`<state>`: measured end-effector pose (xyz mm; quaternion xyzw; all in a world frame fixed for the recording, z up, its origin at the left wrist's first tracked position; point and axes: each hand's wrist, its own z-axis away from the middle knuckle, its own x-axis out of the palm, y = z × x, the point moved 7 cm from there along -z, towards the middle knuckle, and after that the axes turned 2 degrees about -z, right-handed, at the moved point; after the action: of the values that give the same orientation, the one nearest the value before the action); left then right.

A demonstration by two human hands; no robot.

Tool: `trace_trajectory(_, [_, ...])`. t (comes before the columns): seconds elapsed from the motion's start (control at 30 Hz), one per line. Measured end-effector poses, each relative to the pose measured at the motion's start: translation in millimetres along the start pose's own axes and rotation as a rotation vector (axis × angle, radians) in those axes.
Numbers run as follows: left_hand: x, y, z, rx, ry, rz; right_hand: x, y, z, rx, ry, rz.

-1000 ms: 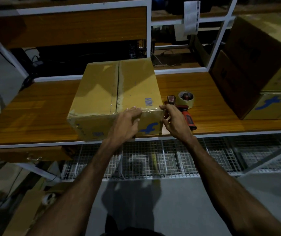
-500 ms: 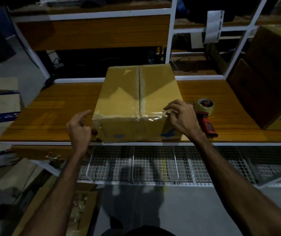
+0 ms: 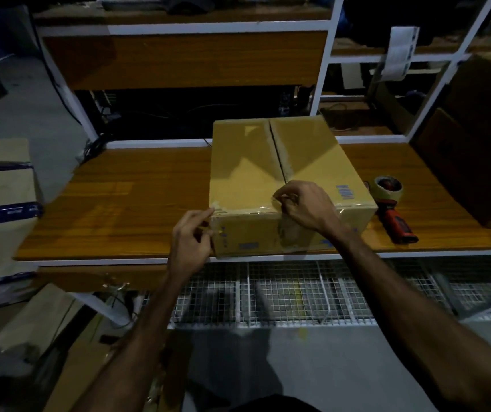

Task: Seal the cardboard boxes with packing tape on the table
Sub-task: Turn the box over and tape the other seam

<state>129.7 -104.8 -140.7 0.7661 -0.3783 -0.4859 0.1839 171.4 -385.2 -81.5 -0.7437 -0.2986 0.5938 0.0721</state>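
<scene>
Cardboard box [image 3: 268, 173] sits at the near edge of the wooden surface [image 3: 119, 209], clear tape along its front top edge. Likely stiff-walled, light enough to slide; best held at the corners. Tape film looks thin and clingy. Left hand [image 3: 190, 242] pinches at the front left corner; right hand [image 3: 306, 206] presses curled fingers on the tape at the centre seam. Tape dispenser [image 3: 393, 209] lies just right of the box. Dark stacked boxes [image 3: 470, 150] crowd the right end.

1 cardboard box [image 3: 280, 173] on table [image 3: 125, 209], 1 tape dispenser [image 3: 394, 209], 2 hands: left hand [image 3: 189, 242], right hand [image 3: 306, 206]; 1 stacked box pile [image 3: 473, 138] right.
</scene>
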Motion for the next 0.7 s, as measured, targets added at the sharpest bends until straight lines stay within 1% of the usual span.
trace_trajectory(0.2, [-3.5,1.5,-6.2,0.155,0.027,-0.024,14.3,-6.1,3.9,0.046,0.06,0.069])
trace_trajectory(0.37, [-2.7,10.7,-15.6,0.406,0.018,-0.163,18.0,-5.7,9.5,0.07,0.11,0.081])
trace_trajectory(0.5, [-1.2,13.4,-16.7,0.602,-0.01,-0.227,18.7,-8.7,14.0,0.057,0.153,0.079])
trace_trajectory(0.7, [-0.4,6.0,-16.4,0.746,-0.029,-0.223,22.4,-11.2,17.2,0.032,0.175,0.104])
